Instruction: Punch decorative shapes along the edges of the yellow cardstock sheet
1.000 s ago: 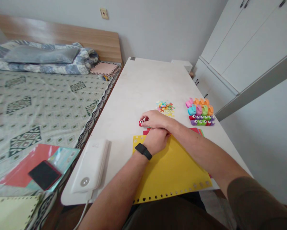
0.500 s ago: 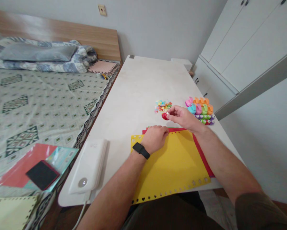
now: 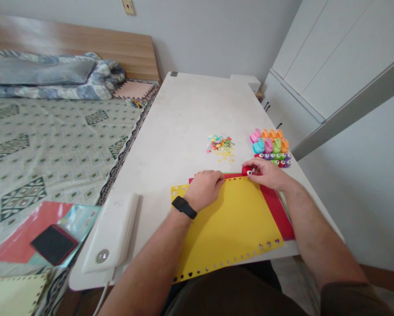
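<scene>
A yellow sheet (image 3: pixel 230 224) with shaped holes along its top and bottom edges lies on red paper (image 3: pixel 276 210) at the table's near side. My left hand (image 3: pixel 205 186), a black watch on its wrist, is closed over the sheet's top edge and grips it. At the sheet's top right corner my right hand (image 3: pixel 269 173) holds a small red craft punch (image 3: pixel 247 170) between thumb and fingers. The punch is at the paper's edge; whether the paper sits in its slot I cannot tell. Beyond lies a pile of colourful paper cut-outs (image 3: pixel 220 144).
Rows of colourful craft punches (image 3: pixel 272 145) stand at the table's right edge. A white device (image 3: pixel 113 232) with a cable occupies the near left corner. On the bed at left are a phone (image 3: pixel 54 244), a red plastic-wrapped pack (image 3: pixel 29 228) and a pale punched sheet (image 3: pixel 14 294).
My right hand has brought the red punch from beside the cut-outs toward me and right, onto the sheet's top edge. Yellow bits now show below the pile. My left hand stays on the sheet.
</scene>
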Demonstrator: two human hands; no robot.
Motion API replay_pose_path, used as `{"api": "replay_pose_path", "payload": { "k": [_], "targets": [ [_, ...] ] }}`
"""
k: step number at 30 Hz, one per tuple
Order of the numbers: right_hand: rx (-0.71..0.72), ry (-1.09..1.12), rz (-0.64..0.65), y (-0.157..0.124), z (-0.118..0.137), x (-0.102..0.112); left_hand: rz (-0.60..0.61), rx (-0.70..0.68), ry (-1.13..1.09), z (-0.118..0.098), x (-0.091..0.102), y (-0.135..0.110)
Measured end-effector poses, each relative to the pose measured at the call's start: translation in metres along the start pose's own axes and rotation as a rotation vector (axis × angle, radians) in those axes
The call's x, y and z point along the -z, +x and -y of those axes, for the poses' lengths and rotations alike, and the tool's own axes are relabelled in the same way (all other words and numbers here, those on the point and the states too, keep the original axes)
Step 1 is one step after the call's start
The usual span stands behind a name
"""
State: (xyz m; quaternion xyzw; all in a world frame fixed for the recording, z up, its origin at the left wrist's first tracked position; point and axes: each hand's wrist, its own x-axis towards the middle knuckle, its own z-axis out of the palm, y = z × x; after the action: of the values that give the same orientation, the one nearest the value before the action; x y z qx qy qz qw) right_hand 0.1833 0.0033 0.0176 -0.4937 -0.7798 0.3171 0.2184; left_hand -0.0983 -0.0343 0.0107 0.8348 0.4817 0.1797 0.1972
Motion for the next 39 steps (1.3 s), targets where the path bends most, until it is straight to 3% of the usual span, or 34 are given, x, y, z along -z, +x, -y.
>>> {"api": "replay_pose_path", "payload": {
  "k": [4, 29, 39],
  "targets": [
    [0.049, -0.019, 0.032, -0.001, 0.009, 0.003, -0.008, -0.008, 0.005, 0.001, -0.001, 0.0],
    [0.067, 0.06, 0.002, -0.009, 0.006, 0.002, 0.018, -0.001, 0.022, -0.002, 0.0, 0.001],
    [0.102, -0.005, -0.109, -0.012, 0.005, -0.006, 0.003, -0.003, 0.043, -0.001, -0.002, 0.001]
  ]
}}
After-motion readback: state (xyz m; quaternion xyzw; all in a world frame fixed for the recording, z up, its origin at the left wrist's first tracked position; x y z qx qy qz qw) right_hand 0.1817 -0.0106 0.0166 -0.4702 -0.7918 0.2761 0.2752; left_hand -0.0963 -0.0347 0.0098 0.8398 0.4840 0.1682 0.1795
